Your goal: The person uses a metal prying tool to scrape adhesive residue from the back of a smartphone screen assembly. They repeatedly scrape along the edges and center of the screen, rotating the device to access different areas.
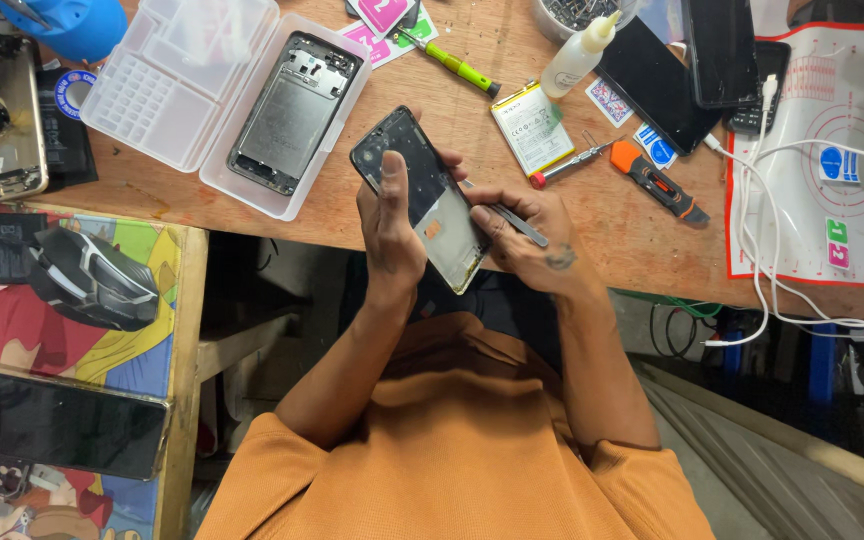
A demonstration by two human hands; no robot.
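Metal tweezers: one pair [514, 222], pinched in right hand [537, 240].
Opened phones: one [424, 205], gripped by left hand [389, 225]; one [294, 110] in tray [167, 100].
Screwdrivers: two [447, 62] [655, 180], desk's far edge.

Wooden counter [252, 205] runs across the top, worn brown surface w/ scuffs. Left: lower side table [184, 330] w/ pale wood edge, colourful cartoon-print cover. Under the counter it's dark; white cables [782, 310] hang down at right, blue legs [820, 365] behind. Grey sloped boards [752, 440] bottom right. Light even, soft shadows.
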